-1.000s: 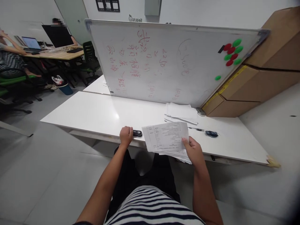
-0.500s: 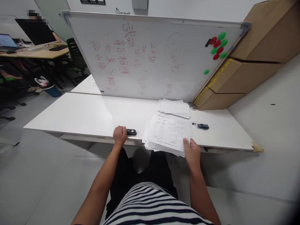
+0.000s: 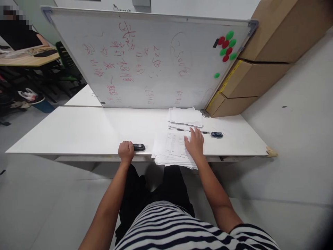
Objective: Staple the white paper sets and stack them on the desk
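My left hand (image 3: 126,152) is wrapped around one end of a black stapler (image 3: 139,147) at the front edge of the white table. Over a thick pile of printed sheets (image 3: 171,147), my right hand (image 3: 195,140) lies with fingers spread, its fingertips at the pile's far edge. The pile juts a little past the table's front edge, and its sheets are unevenly stacked. Just beyond it lies a pen (image 3: 177,128), partly covered by my right fingers. A smaller stack of paper (image 3: 184,115) rests behind the pen, close to the whiteboard.
A whiteboard (image 3: 156,80) with red writing and round magnets stands along the table's back. Cardboard boxes (image 3: 239,81) are piled at the right. A small dark object (image 3: 216,134) lies on the table (image 3: 85,128). At far left are another desk (image 3: 28,60) and a person.
My right hand has let go of the pile's near right corner and moved forward and left onto it. The pen now shows behind the pile. The camera view has turned right.
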Tool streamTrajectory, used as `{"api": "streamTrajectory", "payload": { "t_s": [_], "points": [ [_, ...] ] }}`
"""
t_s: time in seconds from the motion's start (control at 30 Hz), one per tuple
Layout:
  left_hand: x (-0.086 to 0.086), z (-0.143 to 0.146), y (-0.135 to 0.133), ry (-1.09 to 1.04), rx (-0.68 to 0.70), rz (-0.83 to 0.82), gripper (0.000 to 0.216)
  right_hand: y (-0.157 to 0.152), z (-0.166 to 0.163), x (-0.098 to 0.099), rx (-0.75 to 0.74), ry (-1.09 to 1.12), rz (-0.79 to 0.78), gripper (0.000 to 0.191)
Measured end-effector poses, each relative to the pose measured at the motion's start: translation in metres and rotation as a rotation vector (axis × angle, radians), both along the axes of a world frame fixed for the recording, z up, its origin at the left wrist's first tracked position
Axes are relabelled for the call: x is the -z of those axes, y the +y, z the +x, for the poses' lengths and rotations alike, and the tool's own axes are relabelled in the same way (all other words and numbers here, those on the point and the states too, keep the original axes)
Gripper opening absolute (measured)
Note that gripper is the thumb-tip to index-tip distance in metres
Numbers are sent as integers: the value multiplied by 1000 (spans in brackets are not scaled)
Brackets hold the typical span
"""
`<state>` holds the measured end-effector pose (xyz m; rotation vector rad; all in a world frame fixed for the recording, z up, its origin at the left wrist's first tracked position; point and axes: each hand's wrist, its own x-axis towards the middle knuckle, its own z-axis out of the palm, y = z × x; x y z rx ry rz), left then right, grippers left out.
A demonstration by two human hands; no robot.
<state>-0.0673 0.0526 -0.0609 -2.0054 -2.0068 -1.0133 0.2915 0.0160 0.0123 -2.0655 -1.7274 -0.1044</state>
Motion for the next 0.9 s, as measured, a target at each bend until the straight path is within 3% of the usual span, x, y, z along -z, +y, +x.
{"api": "streamTrajectory", "payload": {
  "t_s": [0.07,0.17,0.27,0.4,0.73,0.9],
  "points": [
    [1,0,0,24,-5,6,33,44,9,-6,-104,-56,-51,51],
    [0,1,0,46,-15,11,33,104,23,-9,-198,-121,-262,57],
    [-1,2,-1,48,-20,3,33,139,35,-7,-258,-148,-467,57],
    [-2,3,-2,50,-28,-19,33,155,47,-7,-299,-155,-539,43],
    [4,-1,0,31,3,-22,31,166,53,-9,-282,-157,-561,43],
    [4,-1,0,34,-1,-24,30,177,36,1,-235,-212,-564,57]
  ]
}}
